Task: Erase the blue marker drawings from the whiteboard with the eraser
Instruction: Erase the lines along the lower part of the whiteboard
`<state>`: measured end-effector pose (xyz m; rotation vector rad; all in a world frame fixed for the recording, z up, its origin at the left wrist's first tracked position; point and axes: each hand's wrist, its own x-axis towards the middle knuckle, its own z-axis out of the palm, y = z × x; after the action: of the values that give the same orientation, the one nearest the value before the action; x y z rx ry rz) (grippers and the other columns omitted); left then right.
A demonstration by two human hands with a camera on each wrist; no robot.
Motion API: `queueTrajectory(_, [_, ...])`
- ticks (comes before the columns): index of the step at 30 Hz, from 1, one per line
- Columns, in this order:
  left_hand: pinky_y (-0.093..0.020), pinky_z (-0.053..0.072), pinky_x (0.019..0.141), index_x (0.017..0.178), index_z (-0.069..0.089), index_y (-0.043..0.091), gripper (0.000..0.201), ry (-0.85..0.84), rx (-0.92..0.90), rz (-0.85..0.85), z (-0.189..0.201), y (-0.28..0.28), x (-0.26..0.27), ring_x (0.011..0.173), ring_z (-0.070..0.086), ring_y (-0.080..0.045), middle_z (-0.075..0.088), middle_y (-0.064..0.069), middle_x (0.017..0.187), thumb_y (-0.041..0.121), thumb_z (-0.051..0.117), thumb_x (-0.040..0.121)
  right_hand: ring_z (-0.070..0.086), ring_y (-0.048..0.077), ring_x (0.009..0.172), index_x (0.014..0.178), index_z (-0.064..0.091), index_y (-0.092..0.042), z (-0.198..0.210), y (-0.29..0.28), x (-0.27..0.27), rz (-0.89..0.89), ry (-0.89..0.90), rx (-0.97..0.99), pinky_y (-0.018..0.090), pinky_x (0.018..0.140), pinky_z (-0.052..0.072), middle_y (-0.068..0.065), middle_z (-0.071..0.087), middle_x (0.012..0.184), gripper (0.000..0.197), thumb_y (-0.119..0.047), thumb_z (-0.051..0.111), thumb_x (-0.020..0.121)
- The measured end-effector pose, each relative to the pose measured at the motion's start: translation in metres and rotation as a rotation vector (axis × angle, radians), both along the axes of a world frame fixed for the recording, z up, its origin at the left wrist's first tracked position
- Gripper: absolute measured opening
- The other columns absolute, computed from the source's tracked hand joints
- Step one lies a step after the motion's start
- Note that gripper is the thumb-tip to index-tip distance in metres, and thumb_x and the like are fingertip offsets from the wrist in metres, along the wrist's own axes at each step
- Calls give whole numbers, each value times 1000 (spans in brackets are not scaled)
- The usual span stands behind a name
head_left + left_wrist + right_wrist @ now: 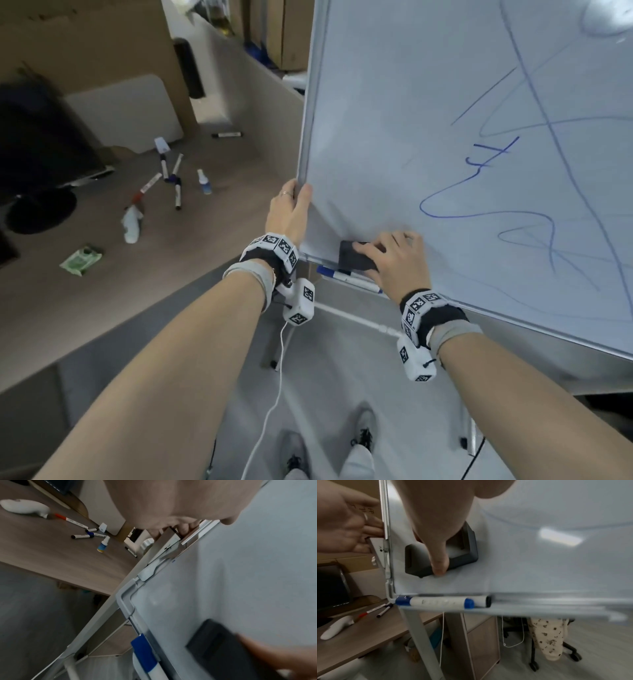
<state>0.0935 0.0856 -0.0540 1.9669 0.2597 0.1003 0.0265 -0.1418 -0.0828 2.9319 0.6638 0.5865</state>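
The whiteboard [394,120] stands on an easel, with blue marker lines [479,212] across its middle and right. A dark grey eraser [354,256] lies flat against the board's lower left corner. My right hand [394,260] grips the eraser [462,555], thumb along its lower edge. My left hand [291,212] holds the board's left frame edge [193,536], fingers curled behind it and thumb on the front. A blue-capped marker [436,601] lies in the tray [539,601] just below the eraser.
A wooden desk [85,291] stands left of the board with several markers [171,178], a small spray bottle [204,181], a white bottle [132,222] and a green packet [81,259]. An office chair [556,642] stands behind the easel legs. My shoes [329,442] are below.
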Motion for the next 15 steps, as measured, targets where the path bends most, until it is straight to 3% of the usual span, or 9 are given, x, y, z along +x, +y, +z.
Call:
queueTrajectory(3, [-48, 42, 108, 139, 48, 25, 69, 8, -6, 60, 3, -7, 1, 124, 55, -29, 62, -8, 130, 67, 32, 86, 52, 27, 93, 123, 62, -35, 36, -18, 3, -41, -107, 39, 45, 92, 34, 0, 58, 101, 60, -39, 86, 68])
queueTrajectory(8, [-46, 38, 110, 140, 49, 17, 50, -24, 128, 123, 3, -17, 1, 133, 43, -33, 60, -13, 135, 46, 32, 103, 52, 28, 97, 127, 59, -32, 104, -34, 25, -188, -259, 206, 43, 92, 31, 3, 56, 105, 57, -42, 80, 74])
queueTrajectory(12, [-44, 36, 112, 143, 47, 18, 50, -39, 140, 142, 1, -17, 3, 135, 42, -31, 57, -12, 139, 44, 31, 104, 52, 27, 96, 122, 62, -31, 91, -28, 26, -151, -246, 254, 42, 91, 32, 2, 55, 103, 58, -39, 84, 69])
queueTrajectory(15, [-43, 35, 112, 145, 45, 21, 50, -57, 162, 127, -2, -14, 4, 136, 42, -30, 56, -10, 140, 44, 31, 103, 51, 29, 92, 116, 63, -32, 44, -15, 17, -59, -103, 91, 44, 89, 34, 3, 54, 98, 61, -36, 90, 61])
